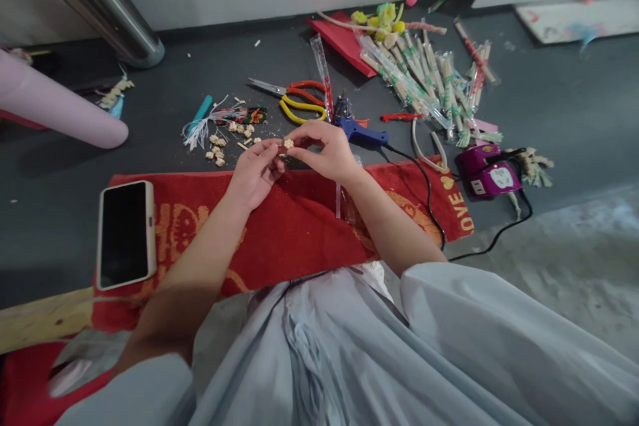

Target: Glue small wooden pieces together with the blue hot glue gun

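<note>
Small cream flower-shaped piece, material unclear, knobbly edge (288, 144): raised between the 2 hands, just past the 12 o'clock edge of the red terry-like towel with orange-gold print (299, 233). Right hand (327, 152): thumb and index fingers narrow, holding the piece. Left hand (253, 176): fingers curled in narrow, tips right beside the piece; can't tell if they grip anything.

Handling, judged by looks: very light, dryish, fairly stiff, low slip risk. Thin petals probably chip or snap under a hard squeeze. Best hold: light 2-finger pinch on opposite edges, leaving the flat face free; avoid pressing 1 petal alone.

From the piece: loose pale knobbly bits (217, 148) on the dark grey counter (210, 60) at 9 o'clock, look just as light, easy to scatter. Metal-bladed hand tool with 1 orange and 1 yellow handle (302, 106) at 12 to 1 o'clock. Blue plastic glue gun (367, 134), black cord attached, at 3 o'clock, near the right hand. White-cased dark-screened phone (126, 234) at 8 o'clock, well apart.
</note>
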Available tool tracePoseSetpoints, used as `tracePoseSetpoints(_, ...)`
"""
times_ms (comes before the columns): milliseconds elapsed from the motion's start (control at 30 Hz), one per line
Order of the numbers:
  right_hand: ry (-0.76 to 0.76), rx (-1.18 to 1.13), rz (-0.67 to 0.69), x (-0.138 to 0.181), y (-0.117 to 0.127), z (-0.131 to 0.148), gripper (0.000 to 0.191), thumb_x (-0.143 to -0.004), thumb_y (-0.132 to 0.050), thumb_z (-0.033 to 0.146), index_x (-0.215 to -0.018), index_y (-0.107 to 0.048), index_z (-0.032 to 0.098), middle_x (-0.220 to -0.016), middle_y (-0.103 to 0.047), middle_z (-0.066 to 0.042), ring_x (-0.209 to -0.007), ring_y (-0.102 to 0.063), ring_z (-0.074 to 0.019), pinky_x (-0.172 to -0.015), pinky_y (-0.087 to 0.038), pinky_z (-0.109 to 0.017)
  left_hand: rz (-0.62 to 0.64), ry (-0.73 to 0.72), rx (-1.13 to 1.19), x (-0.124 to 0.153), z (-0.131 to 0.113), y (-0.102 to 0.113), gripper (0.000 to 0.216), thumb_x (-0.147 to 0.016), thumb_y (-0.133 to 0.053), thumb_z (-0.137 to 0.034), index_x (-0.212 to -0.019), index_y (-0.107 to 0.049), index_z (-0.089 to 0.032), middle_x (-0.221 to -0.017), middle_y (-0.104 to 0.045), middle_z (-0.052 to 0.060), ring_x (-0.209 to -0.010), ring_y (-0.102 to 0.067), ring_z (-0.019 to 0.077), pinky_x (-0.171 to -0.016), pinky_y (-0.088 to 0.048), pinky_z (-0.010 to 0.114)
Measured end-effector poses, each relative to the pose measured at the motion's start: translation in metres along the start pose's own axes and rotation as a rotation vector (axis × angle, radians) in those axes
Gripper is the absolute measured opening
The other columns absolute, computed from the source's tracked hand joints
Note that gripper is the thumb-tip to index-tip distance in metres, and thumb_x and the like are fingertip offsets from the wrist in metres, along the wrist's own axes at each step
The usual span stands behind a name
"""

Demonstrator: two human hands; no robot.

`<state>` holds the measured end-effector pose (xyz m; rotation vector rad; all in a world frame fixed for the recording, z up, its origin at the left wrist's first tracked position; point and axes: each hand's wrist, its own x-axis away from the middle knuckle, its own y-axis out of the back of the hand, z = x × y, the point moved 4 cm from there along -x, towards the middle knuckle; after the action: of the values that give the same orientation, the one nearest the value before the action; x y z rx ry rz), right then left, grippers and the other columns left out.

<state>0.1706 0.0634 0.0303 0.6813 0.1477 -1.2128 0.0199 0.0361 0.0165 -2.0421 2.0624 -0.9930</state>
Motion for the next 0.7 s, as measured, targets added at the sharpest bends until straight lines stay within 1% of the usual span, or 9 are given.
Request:
tracePoseSetpoints(133,0.024,0.007,0.004,0.000,0.001,0.002,0.040,-0.094,-0.059,0.057,-0.100,-0.073,0.020,-0.088,-0.070,-0.004,-0.080,-0.061,-0.0135,-0.071,-0.052,-0.026,-0.016,-0.003,0.018,-0.002,0.001,0.002,0.008,-0.082,-0.077,-0.016,-0.081,-0.070,-0.015,-0.067,-0.067,-0.003,-0.047,-0.054,0.0020,-0.050,-0.047,0.013)
tracePoseSetpoints(300,0.004,0.007,0.001,0.001,0.001,0.000,0.045,-0.095,-0.056,0.060,-0.106,-0.072,0.020,-0.096,-0.071,-0.006,-0.086,-0.063,-0.0146,-0.074,-0.053,-0.027,-0.014,-0.023,0.039,-0.001,0.000,0.003,0.013,-0.081,-0.079,-0.015,-0.072,-0.069,-0.015,-0.059,-0.061,-0.004,-0.046,-0.051,0.0014,-0.049,-0.045,0.012)
tracePoseSetpoints(400,-0.061,-0.092,-0.016,0.002,0.000,-0.005,0.052,-0.091,-0.057,0.067,-0.106,-0.072,0.020,-0.098,-0.071,-0.006,-0.085,-0.064,-0.0144,-0.073,-0.053,-0.026,-0.028,-0.057,0.014,-0.001,-0.002,0.003,0.013,-0.080,-0.080,-0.015,-0.072,-0.069,-0.015,-0.057,-0.059,-0.005,-0.045,-0.049,0.0014,-0.049,-0.044,0.012)
tracePoseSetpoints(467,-0.124,-0.205,0.004,0.001,-0.003,-0.011,0.058,-0.087,-0.058,0.071,-0.109,-0.070,0.019,-0.099,-0.071,-0.006,-0.083,-0.064,-0.0134,-0.071,-0.054,-0.025,-0.032,-0.090,-0.015,0.000,-0.003,0.003,0.014,-0.078,-0.082,-0.016,-0.071,-0.070,-0.014,-0.056,-0.059,-0.004,-0.045,-0.050,0.0015,-0.049,-0.043,0.012)
tracePoseSetpoints(600,-0.198,-0.402,0.053,-0.001,-0.007,-0.020,0.060,-0.084,-0.063,0.071,-0.111,-0.068,0.019,-0.093,-0.069,-0.003,-0.077,-0.061,-0.0108,-0.070,-0.055,-0.024,0.007,-0.163,-0.049,0.000,-0.004,0.004,0.020,-0.069,-0.090,-0.020,-0.070,-0.071,-0.013,-0.056,-0.062,-0.003,-0.046,-0.052,0.0022,-0.049,-0.044,0.012)
tracePoseSetpoints(700,-0.206,-0.502,0.050,-0.003,-0.006,-0.019,0.054,-0.082,-0.070,0.065,-0.106,-0.069,0.017,-0.086,-0.067,-0.001,-0.070,-0.058,-0.0081,-0.069,-0.054,-0.023,0.042,-0.199,-0.038,-0.002,-0.004,0.005,0.034,-0.053,-0.098,-0.030,-0.069,-0.073,-0.013,-0.055,-0.063,-0.002,-0.045,-0.052,0.0025,-0.048,-0.045,0.013)
